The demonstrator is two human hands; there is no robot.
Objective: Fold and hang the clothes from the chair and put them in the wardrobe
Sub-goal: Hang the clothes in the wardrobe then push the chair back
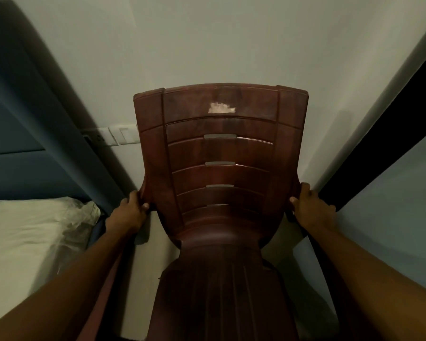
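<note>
Left grip: the left hand curls round the left side edge of the chair where backrest meets armrest, thumb on the front face, other fingers hidden behind the plastic.
Right grip: the right hand pinches the opposite side edge the same way, thumb tip on the front, fingers wrapped out of sight.
Chair relative to grip: its backrest rises between the two hands toward 12 o'clock; the seat runs down toward 6 o'clock between the forearms. Both holds sit low on the backrest, at about 9 and 3 o'clock of the chair's middle.
Clothes: none visible on the chair; backrest and seat show bare brown plastic. Where the garments are I cannot tell.
Step in hand: seemingly shifting or setting down the chair itself, probably with the clothes already off it, which suggests the task is far along.
Doing it well: keep both holds level so the chair does not twist; move it straight, since the wall stands close behind it at 12 o'clock; set the legs down together, which are out of view.
Left surroundings: a bed with a pale sheet at 8 o'clock, a dark blue headboard at 10 o'clock, and a white switch plate just beside the backrest's left edge.
Right surroundings: a dark-edged panel at 3 o'clock, possibly the wardrobe; uncertain.
Risk: scraping the wall or switch plate.
</note>
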